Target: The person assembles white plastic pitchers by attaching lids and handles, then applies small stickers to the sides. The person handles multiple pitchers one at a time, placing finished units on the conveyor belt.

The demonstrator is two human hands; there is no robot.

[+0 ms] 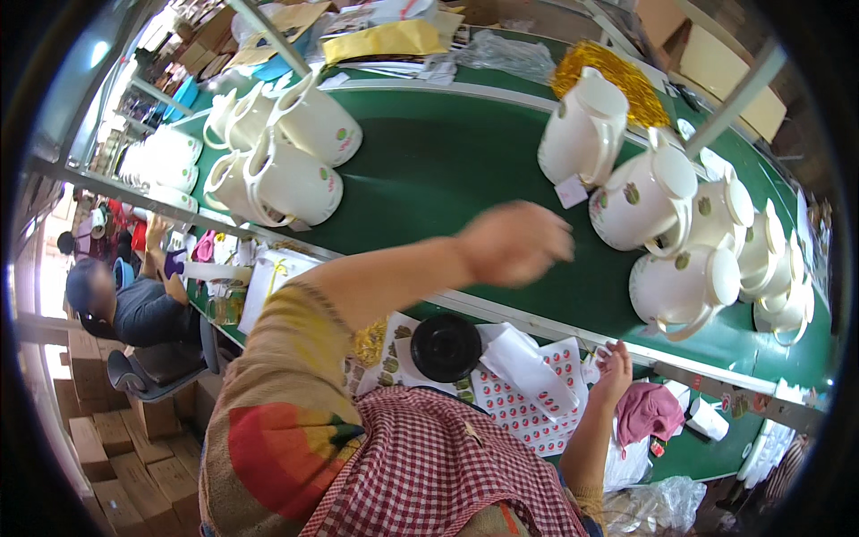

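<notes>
My left hand [517, 243] reaches across the green table, its fingers smeared by motion, so whether they hold anything does not show. Just beyond it stand several white jugs [646, 195] with handles and small printed motifs; a white tag [570, 191] hangs by the nearest ones. My right hand [612, 374] is lower, at the table's near rail, fingers loosely bent and apart, with no held thing visible. Beside it lie a sheet of red round stickers [523, 428] and folded white paper [534, 371]. A black round dish [446, 347] sits left of these.
More white jugs [300, 183] are grouped at the left. Gold tinsel-like material [617, 85] and clear plastic [506, 58] lie along the back. A pink cloth [649, 413] is right of my right hand. Another person [148, 300] sits at the far left, near stacked cartons [134, 465].
</notes>
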